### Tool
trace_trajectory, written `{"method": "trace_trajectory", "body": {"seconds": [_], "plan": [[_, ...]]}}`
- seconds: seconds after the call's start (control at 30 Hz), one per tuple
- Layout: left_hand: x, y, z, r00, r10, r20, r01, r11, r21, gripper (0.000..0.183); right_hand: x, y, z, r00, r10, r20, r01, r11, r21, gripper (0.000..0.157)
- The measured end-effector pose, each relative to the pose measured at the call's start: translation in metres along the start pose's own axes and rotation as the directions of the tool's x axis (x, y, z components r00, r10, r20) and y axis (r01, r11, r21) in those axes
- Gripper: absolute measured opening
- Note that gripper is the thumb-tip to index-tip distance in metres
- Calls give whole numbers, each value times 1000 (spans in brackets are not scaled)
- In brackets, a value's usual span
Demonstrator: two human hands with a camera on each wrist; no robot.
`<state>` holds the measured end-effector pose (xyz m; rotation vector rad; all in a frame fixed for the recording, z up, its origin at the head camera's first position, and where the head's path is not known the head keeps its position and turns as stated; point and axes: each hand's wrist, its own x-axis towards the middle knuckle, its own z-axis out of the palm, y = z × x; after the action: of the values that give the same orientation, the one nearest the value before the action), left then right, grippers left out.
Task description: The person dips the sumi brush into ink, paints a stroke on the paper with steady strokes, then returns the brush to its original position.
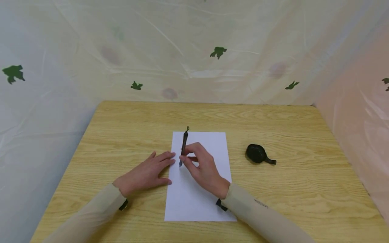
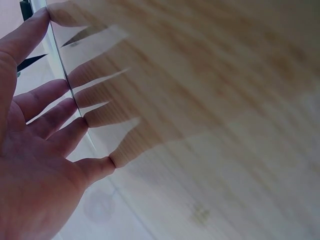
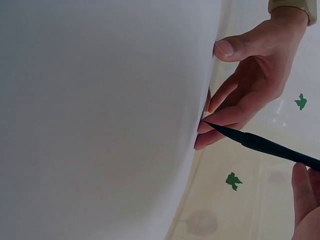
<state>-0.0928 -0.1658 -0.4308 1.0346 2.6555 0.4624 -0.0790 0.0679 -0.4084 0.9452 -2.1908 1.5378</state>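
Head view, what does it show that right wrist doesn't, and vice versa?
Of the two, only the head view shows the black handled object and the loop on the brush; only the right wrist view shows the palm side of the left hand. Both show that hand, the right hand, the brush, white paper and green cutouts.

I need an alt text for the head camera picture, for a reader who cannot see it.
A person's right hand holds a dark brush tip down over a white sheet of paper, while the left hand rests at the sheet's left edge. To the right, a black dish-like object with a short handle lies on the wooden table.
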Motion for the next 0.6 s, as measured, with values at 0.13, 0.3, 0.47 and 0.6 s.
{"method": "trace_trajectory", "body": {"seconds": [0.13, 0.3, 0.47, 0.6], "plan": [[0, 0, -1, 1000, -2, 4, 2, 1000, -2, 72, 0, 1, 1, 1000, 3, 6, -3, 1000, 3, 24], [0, 0, -1, 1000, 8, -1, -8, 1000, 1, 70, -1, 3, 3, 1000, 7, 8, -7, 1000, -3, 24], [-1, 0, -1, 1000, 26, -15, -26, 1000, 10, 69, -1, 3, 3, 1000, 17, 14, -17, 1000, -5, 23], [-2, 0, -2, 999, 35, -23, -35, 999, 19, 68, 0, 3, 3, 999, 32, 24, -31, 999, -10, 22]]}}
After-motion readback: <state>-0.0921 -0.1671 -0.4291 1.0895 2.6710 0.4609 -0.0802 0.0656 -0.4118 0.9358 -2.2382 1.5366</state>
